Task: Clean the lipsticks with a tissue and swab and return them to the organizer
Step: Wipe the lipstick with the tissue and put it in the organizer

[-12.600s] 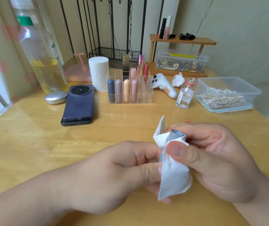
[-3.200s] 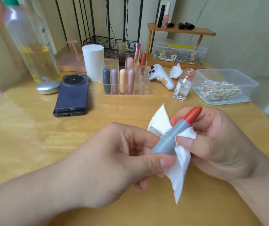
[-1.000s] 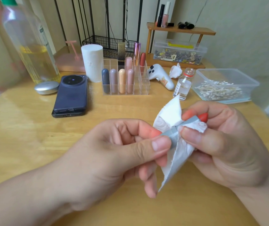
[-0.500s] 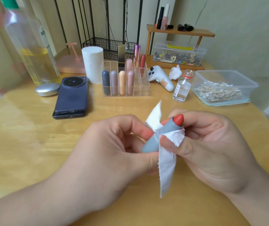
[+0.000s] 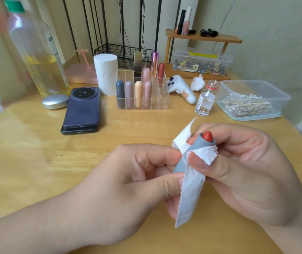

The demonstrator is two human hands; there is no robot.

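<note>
Step in hand: wiping the open grey lipstick tube with its red bullet (image 5: pixel 199 145) near the middle of the light wooden table (image 5: pixel 36 162), by the look of it the rim of the tube.
Left hand (image 5: pixel 128 180): palm down, fingers curled to the right; its grip pinches the lower end of the tube between thumb and forefinger.
Folded white tissue, faintly stained red (image 5: pixel 192 189): wrapped round the tube just under the bullet, its tail hanging toward the table.
Right hand (image 5: pixel 247 171): cupped behind the tube; its grip presses the tissue onto the barrel with thumb against fingers.
Clear acrylic compartment organizer (image 5: pixel 162 99): far centre, well apart from the hands, several capped lipsticks upright inside; the rightmost slots look free.
Clear plastic box of cotton swabs (image 5: pixel 252 99): far right, beside a small glass bottle of clear liquid (image 5: pixel 205 99).
Next move: probably a turn of the tube inside the tissue with light pressure, keeping off the soft bullet, then a swab for the rim. No cap is in sight.
</note>
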